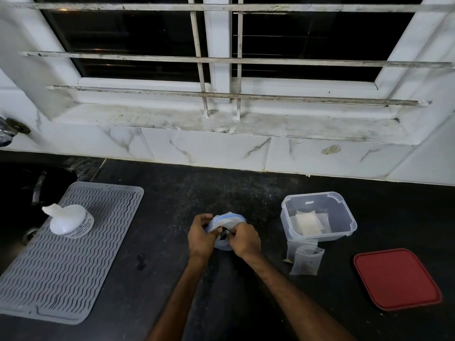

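A small clear zip bag [225, 221] with a blue seal strip sits on the black counter [172, 254] in the middle of the view. My left hand [200, 238] grips its left side with curled fingers. My right hand [243, 238] pinches the bag's mouth from the right, where something small and dark shows between the fingers. What is inside the bag is mostly hidden by my hands.
A clear square plastic tub [318, 216] with white packets stands to the right, with small zip bags [306, 259] leaning in front and a red lid [396, 279] further right. A grey ridged mat [64, 252] carries a white jar [71, 221] at left. Tiled wall and barred window behind.
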`<state>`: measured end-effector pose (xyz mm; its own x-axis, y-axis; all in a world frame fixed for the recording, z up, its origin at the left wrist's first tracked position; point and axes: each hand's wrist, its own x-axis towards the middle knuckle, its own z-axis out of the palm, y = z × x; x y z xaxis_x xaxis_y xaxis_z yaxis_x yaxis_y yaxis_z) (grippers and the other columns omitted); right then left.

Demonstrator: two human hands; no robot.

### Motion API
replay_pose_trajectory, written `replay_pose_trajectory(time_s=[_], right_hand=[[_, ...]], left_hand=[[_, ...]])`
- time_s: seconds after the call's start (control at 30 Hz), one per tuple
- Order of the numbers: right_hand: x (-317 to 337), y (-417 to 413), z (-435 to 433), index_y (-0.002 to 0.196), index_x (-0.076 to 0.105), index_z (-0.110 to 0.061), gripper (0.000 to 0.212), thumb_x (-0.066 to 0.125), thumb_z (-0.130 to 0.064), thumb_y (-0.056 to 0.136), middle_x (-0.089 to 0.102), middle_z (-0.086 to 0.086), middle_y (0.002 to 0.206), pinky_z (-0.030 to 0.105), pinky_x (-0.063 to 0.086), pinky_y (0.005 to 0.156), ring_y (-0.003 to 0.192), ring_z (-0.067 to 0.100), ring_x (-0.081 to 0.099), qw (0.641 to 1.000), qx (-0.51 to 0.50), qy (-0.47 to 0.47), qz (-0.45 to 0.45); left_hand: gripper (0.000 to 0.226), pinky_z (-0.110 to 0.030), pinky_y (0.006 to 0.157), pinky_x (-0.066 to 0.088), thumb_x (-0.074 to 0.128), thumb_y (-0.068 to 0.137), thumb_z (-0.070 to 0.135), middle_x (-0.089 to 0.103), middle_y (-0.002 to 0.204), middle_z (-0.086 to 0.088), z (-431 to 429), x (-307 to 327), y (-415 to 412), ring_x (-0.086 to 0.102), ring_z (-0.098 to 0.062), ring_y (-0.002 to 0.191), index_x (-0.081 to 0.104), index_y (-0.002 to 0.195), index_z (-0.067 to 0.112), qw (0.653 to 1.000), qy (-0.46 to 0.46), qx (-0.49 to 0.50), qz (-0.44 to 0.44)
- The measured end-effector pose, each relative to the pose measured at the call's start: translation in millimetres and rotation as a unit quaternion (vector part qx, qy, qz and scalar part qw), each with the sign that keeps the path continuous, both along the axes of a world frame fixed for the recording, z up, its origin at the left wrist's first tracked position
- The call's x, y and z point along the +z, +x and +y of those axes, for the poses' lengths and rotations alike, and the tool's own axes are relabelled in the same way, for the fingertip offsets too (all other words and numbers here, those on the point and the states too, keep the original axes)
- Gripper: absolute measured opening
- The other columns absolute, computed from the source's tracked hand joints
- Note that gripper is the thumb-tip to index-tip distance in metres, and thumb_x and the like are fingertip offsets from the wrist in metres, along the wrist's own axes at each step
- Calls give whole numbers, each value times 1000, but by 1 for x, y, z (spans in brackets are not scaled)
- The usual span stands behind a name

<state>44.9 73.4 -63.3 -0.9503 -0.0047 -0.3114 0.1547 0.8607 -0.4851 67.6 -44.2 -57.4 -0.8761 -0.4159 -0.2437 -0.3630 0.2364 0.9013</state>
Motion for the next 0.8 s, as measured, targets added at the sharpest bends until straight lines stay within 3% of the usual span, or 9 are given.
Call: replay_pose_trajectory(time_s=[0.27, 0.4, 0.57, 0.8], right_hand=[[2, 4, -6, 104, 70, -12, 25, 53, -26, 94, 70, 7, 105, 31, 51, 78, 97, 24, 67, 999, 6, 38, 26], [3, 8, -13, 110, 66, -9, 27, 44, -19, 97, 67, 9, 113, 35, 49, 86, 105, 27, 63, 997, 31, 55, 45], [0, 4, -11, 111, 68, -11, 28, 48, -25, 97, 69, 7, 111, 33, 51, 83, 103, 24, 65, 999, 4, 42, 34], [5, -4, -9, 105, 69, -12, 28, 52, -31, 95, 70, 7, 105, 31, 51, 78, 99, 25, 66, 999, -28, 15, 22]], left_hand=[[35, -21, 72, 51, 49, 83, -8, 71, 97, -4, -2, 3, 5, 67, -17, 89, 67, 108, 8, 998, -9, 58, 7], [20, -24, 67, 49, 48, 93, 7, 69, 94, -2, 0, 2, 4, 64, -10, 80, 64, 105, 9, 998, 33, 54, -23], [36, -40, 84, 55, 63, 84, 36, 70, 100, -9, -10, -19, -8, 66, -24, 93, 67, 105, 6, 991, -31, -29, -126], [23, -46, 85, 55, 64, 86, 18, 68, 100, -13, -11, -29, -19, 66, -28, 92, 60, 104, 6, 992, 9, 31, -126]])
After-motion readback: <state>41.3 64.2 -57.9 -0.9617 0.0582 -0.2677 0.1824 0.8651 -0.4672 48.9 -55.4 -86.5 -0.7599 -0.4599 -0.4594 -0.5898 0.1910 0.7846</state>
